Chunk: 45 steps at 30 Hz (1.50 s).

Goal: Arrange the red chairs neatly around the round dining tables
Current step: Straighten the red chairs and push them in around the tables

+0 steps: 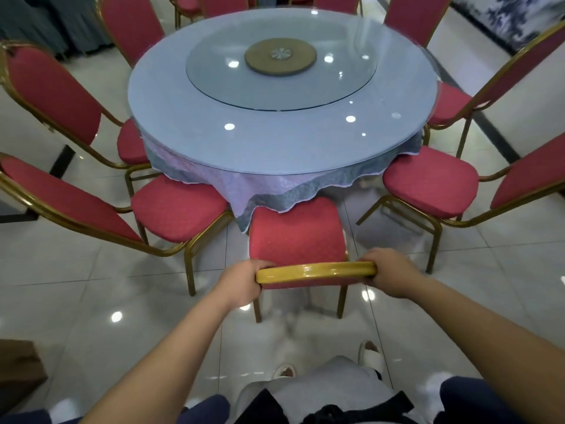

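I have my left hand (241, 281) and right hand (389, 272) clamped, fingers curled, on the chair (296, 231) back's top rail, its seat at the table (275, 142) cloth (244, 191); seven chairs plainly ring the table

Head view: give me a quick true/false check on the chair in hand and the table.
1. The left hand and right hand both grip the gold top rail of the nearest red chair. True.
2. That chair's seat is well clear of the tablecloth. False: the cloth's hanging corner overlaps the seat's front edge.
3. A glass turntable sits on the round table. True.
4. Plates are set on the turntable. False: only its brown hub disc shows.
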Each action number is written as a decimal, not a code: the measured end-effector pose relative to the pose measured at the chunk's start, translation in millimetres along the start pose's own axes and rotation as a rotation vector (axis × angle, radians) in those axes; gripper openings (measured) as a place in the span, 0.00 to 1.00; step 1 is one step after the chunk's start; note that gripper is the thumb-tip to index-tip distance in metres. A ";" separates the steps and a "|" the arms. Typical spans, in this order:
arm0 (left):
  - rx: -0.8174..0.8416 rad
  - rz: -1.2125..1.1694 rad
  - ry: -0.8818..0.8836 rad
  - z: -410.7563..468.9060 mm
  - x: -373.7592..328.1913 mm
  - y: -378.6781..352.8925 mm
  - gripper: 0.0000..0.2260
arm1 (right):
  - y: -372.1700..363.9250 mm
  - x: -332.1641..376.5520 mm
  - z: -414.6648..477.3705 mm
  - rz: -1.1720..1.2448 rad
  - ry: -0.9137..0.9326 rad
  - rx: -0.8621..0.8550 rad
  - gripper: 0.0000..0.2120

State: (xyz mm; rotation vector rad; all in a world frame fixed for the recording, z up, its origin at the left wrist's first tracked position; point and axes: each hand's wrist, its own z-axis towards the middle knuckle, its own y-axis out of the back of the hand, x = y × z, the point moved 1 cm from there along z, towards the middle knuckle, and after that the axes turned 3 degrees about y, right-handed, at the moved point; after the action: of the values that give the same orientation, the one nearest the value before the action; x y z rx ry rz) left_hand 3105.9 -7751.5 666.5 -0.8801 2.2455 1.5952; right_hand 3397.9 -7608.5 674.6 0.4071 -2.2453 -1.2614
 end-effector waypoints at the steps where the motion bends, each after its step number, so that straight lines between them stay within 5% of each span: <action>1: -0.009 0.006 0.009 5.4 -3.1 2.2 0.24 | 6.2 -1.0 5.4 -0.024 -0.014 0.004 0.04; 12: 0.053 0.028 0.022 21.1 -17.0 -2.1 0.18 | 16.4 -28.4 20.0 0.088 -0.035 0.049 0.11; 25: 0.132 -0.024 0.108 20.0 -61.3 -24.3 0.26 | 31.3 -81.3 21.1 0.067 0.118 0.070 0.06; 27: 0.192 -0.154 0.179 17.2 -73.7 -21.1 0.25 | 36.5 -91.2 16.5 0.196 0.167 0.107 0.12; 30: 0.210 -0.277 0.224 18.5 -111.2 -9.3 0.36 | 60.5 -115.7 2.9 0.408 0.194 0.120 0.40; 33: 0.094 -0.300 0.130 37.0 -171.4 -6.1 0.37 | 87.8 -158.0 -12.9 0.460 0.191 -0.007 0.51; 37: 0.039 -0.237 -0.067 86.8 -264.5 -31.3 0.34 | 115.0 -224.3 -46.7 0.404 0.146 -0.191 0.48; 45: 0.275 0.053 -0.422 171.0 -434.2 -111.9 0.34 | 132.2 -350.8 -112.9 0.585 -0.073 -0.357 0.40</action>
State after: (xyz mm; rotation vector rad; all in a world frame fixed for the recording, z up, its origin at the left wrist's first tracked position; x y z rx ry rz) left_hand 3491.1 -7476.1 744.3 -0.3731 2.1210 1.2986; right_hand 3748.8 -7444.3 731.0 -0.4070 -1.9232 -1.3138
